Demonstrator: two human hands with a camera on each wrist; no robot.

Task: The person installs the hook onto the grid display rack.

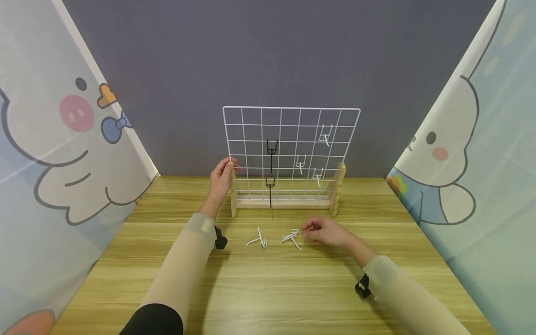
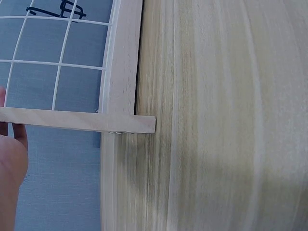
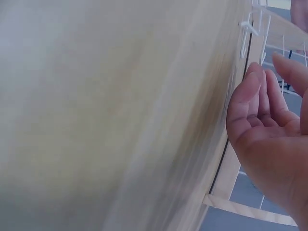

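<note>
A white wire grid rack (image 1: 291, 108) stands in a wooden base (image 1: 284, 204) with a post at each side. My left hand (image 1: 220, 179) grips the left post (image 2: 72, 119), its thumb in front and fingers behind. Two white hooks lie on the table: a left one (image 1: 259, 239) and a right one (image 1: 291, 236). Just right of the latter hovers my right hand (image 1: 324, 231), fingers loosely bent; the right wrist view shows its thumb apart and nothing held. Hanging on the grid are an upper black hook (image 1: 271, 151), a lower black hook (image 1: 270, 185) and three white hooks (image 1: 300, 164).
The wood-grain table (image 1: 259, 288) extends in front of the rack. Behind it rises a dark grey wall (image 1: 284, 56). Printed cartoon panels flank the table at left (image 1: 46, 125) and right (image 1: 498, 125).
</note>
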